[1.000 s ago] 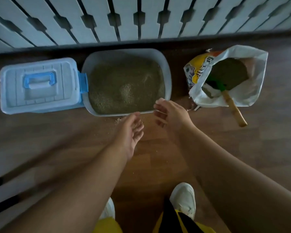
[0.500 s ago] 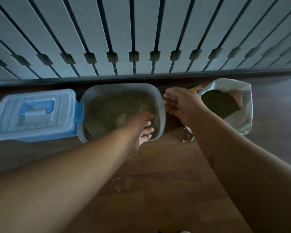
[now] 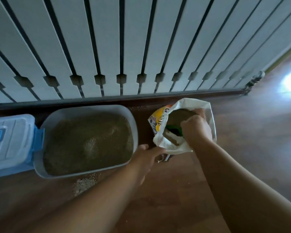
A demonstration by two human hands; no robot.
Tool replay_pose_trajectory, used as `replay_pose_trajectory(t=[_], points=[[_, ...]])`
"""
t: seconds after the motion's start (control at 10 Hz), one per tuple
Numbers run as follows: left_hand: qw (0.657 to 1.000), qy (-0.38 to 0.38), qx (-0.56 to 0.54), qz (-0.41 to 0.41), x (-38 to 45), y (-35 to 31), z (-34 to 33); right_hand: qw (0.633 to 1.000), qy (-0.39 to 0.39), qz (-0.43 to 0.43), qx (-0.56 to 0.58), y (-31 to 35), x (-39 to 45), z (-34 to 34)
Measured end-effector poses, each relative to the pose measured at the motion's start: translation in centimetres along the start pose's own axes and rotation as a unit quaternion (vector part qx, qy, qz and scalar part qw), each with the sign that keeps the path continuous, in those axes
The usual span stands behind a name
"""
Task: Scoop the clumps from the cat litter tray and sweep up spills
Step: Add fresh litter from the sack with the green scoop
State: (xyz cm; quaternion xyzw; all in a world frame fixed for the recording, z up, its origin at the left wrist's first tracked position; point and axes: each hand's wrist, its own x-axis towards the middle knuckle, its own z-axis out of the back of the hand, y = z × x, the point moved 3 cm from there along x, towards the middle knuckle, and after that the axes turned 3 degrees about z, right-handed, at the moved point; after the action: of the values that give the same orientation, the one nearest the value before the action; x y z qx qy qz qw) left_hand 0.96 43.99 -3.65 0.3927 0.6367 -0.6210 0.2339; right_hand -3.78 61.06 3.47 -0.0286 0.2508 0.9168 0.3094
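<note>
A grey litter tray (image 3: 135,130) full of brownish litter (image 3: 87,142) stands on the wooden floor against the slatted wall. Spilled litter grains (image 3: 86,182) lie on the floor just in front of the tray. To the right stands an open white and yellow litter bag (image 3: 168,145) with a green scoop (image 3: 174,130) inside. My right hand (image 3: 195,130) is inside the bag's mouth, its fingers curled round the scoop's handle, which the hand hides. My left hand (image 3: 148,158) reaches between the tray's right corner and the bag, straight fingers at the bag's lower left edge.
A plastic box with a pale lid and blue latch (image 3: 10,140) stands touching the tray's left side. The white slatted wall (image 3: 141,47) and its dark base rail run behind everything. Bare wooden floor (image 3: 250,140) stretches to the right, with a bright glare at the far right.
My right hand went from above the tray's right rim into the bag and closed on the scoop's handle. My left hand left the litter and moved right to the bag's edge.
</note>
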Motion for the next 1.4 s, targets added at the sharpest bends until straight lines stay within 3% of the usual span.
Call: replay_pose_trajectory(t=[0.1, 0.2, 0.4, 0.5, 0.8, 1.2, 1.3, 1.4], points=[[0.998, 0.015, -0.055, -0.005, 0.7, 0.2, -1.3, 0.986, 0.097, -0.024, -0.130, -2.4, -0.4, -1.3], [0.998, 0.008, -0.049, -0.028, 1.3, 0.0, -1.8, 0.976, 0.115, -0.003, -0.183, -3.7, -0.6, -2.1], [0.999, -0.001, -0.016, -0.042, 2.5, -0.1, -2.0, 0.971, 0.078, 0.081, -0.210, -3.8, -0.1, -1.6], [0.999, 0.035, 0.025, -0.025, 2.4, -0.2, -2.5, 0.972, 0.062, 0.098, -0.205, -3.1, -0.2, -0.5], [0.993, 0.025, -0.084, -0.082, 2.2, -3.2, -4.2, 0.980, 0.029, 0.057, -0.187, -1.9, 0.4, 2.3], [0.993, 0.023, 0.074, -0.093, 2.7, -1.2, -2.1, 0.984, 0.124, -0.031, -0.123, -3.5, 2.4, -2.1], [0.992, 0.022, 0.095, -0.081, 3.1, -0.8, -1.6, 0.953, 0.205, -0.005, -0.223, -2.6, 2.7, -3.3], [0.992, 0.026, 0.097, -0.073, 2.9, -0.5, -1.3, 0.953, 0.238, -0.023, -0.188, -2.2, 3.3, -4.1]])
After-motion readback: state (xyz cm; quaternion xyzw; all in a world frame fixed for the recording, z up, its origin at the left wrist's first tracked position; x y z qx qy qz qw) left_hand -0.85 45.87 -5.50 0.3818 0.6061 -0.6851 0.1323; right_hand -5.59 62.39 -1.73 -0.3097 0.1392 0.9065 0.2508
